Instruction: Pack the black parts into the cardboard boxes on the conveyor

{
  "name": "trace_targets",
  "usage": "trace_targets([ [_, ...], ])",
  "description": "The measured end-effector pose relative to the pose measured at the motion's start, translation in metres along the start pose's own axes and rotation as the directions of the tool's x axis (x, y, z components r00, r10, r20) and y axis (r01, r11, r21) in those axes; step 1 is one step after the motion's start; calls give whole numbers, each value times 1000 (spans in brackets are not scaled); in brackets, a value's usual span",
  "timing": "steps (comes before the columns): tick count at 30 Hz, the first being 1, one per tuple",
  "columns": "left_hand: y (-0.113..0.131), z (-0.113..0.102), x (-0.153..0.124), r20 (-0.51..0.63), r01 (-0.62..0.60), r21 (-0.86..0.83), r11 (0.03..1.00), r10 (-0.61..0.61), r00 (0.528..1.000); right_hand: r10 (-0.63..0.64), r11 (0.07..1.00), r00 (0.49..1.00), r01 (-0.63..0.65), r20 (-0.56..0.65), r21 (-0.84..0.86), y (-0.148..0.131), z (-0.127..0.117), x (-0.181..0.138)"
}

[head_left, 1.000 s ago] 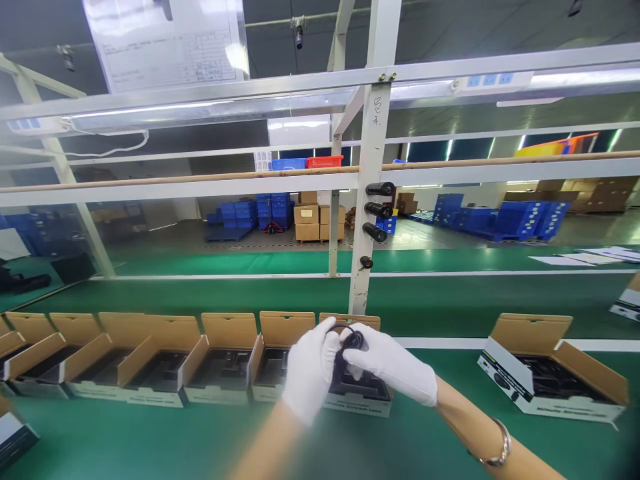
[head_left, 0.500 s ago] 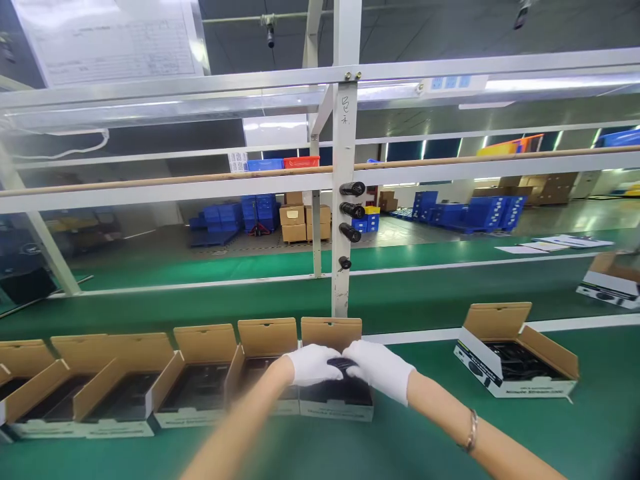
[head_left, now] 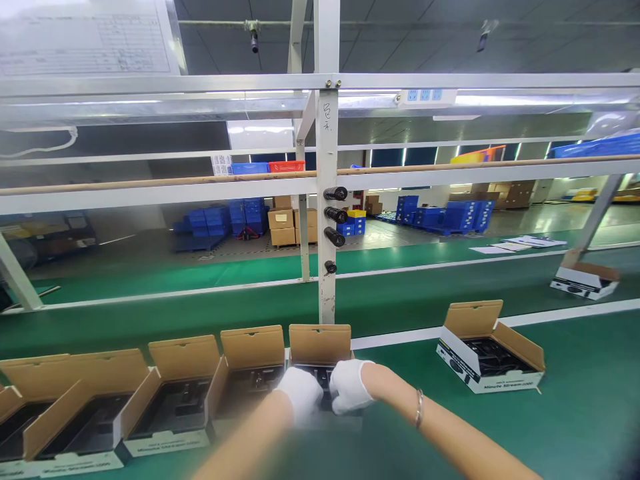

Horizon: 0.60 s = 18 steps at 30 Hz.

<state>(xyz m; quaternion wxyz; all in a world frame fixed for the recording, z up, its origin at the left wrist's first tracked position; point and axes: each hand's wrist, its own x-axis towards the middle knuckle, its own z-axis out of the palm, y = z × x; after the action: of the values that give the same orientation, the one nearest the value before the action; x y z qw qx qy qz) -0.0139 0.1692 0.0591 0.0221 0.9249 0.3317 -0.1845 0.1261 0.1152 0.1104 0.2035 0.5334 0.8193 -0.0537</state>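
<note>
Both hands wear white gloves and rest side by side inside an open cardboard box (head_left: 320,343) at the right end of a row of open boxes. My left hand (head_left: 300,393) is curled down over the box's black insert. My right hand (head_left: 350,385) is curled beside it, pressing into the same box. A black item that the hands held earlier is hidden under the fingers. A bracelet (head_left: 419,408) sits on my right wrist.
More open boxes (head_left: 175,400) line the green belt to the left. A lone open box (head_left: 487,347) stands to the right, another (head_left: 583,280) farther back right. A white upright post (head_left: 327,200) with black cylinders stands just behind the boxes.
The hands held a black corded item above the box, then lowered it into the box and now press down on it. The view has shifted right and down.
</note>
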Motion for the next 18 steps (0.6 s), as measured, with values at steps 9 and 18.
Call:
trace_targets([
  [9,14,-1,7,-106,-73,34,997,76,991,198,972,973,-179,-119,150,-35,70,16],
  [18,-4,18,18,-681,-266,-66,962,151,716,475,880,856,-461,-202,117,114,130,-44],
])
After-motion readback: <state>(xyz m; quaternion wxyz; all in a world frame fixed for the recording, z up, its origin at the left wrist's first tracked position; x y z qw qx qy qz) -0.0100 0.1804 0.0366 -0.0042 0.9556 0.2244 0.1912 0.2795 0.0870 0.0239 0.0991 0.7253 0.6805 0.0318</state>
